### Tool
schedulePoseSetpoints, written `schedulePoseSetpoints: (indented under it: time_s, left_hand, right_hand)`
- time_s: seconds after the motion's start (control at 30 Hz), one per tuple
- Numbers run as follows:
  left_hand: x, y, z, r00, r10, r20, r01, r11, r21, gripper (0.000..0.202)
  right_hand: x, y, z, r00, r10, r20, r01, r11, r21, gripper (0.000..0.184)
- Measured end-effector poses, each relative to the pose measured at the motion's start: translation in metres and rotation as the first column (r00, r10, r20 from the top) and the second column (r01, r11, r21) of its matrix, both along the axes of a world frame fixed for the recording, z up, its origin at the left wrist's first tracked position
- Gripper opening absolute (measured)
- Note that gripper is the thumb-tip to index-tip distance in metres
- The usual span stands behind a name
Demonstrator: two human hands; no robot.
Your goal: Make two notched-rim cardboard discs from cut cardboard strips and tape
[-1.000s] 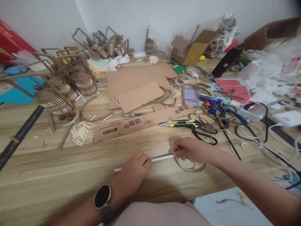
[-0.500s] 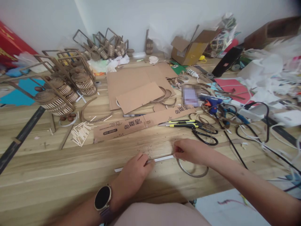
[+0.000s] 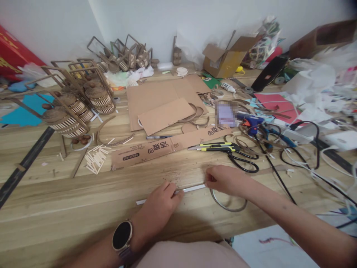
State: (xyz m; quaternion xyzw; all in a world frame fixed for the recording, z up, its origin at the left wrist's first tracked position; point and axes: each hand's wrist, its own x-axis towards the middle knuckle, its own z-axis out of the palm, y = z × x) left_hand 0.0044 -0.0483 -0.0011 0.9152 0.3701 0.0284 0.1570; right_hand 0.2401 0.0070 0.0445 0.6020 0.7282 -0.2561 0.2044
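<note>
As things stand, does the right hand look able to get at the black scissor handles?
Probably yes: the black scissor handles lie just beyond the right hand, with their near loop uncovered. It is pinching the white strip, though, so it would likely need to let go first.

Wall (image 3: 156, 22): pale grey | Table (image 3: 83, 208): light wood grain | Floor (image 3: 251, 249): whitish, lower right | Light: soft

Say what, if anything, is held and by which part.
The right hand pinches the white strip at the right end of its straight stretch. The left hand lies across the stretch's middle, grip unclear.
</note>
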Motion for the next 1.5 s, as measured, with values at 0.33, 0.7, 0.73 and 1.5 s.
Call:
schedulePoseSetpoints:
  time_s: [0.33, 0.7, 0.73, 1.5]
  left_hand:
    - [0.007, -0.001, 0.005, 0.996, -0.020, -0.082, 0.032, 0.988, 0.153, 0.022]
    - [0.062, 0.004, -0.008, 0.960, -0.281, -0.016, 0.269, 0.900, 0.343, 0.021]
    - [0.061, 0.003, -0.010, 0.959, -0.283, -0.027, 0.274, 0.894, 0.355, 0.021]
    - [0.050, -0.001, -0.019, 0.961, -0.277, -0.014, 0.262, 0.888, 0.378, 0.016]
  right_hand:
    - [-0.002, 0.001, -0.004, 1.000, 0.016, 0.010, -0.016, 1.000, 0.007, 0.018]
    - [0.003, 0.001, -0.009, 1.000, 0.004, -0.025, -0.004, 1.000, 0.020, 0.020]
    - [0.004, 0.002, -0.010, 0.999, 0.000, -0.037, 0.000, 1.000, 0.017, 0.019]
    - [0.040, 0.001, -0.023, 0.903, -0.195, -0.383, 0.155, 0.979, -0.132, 0.012]
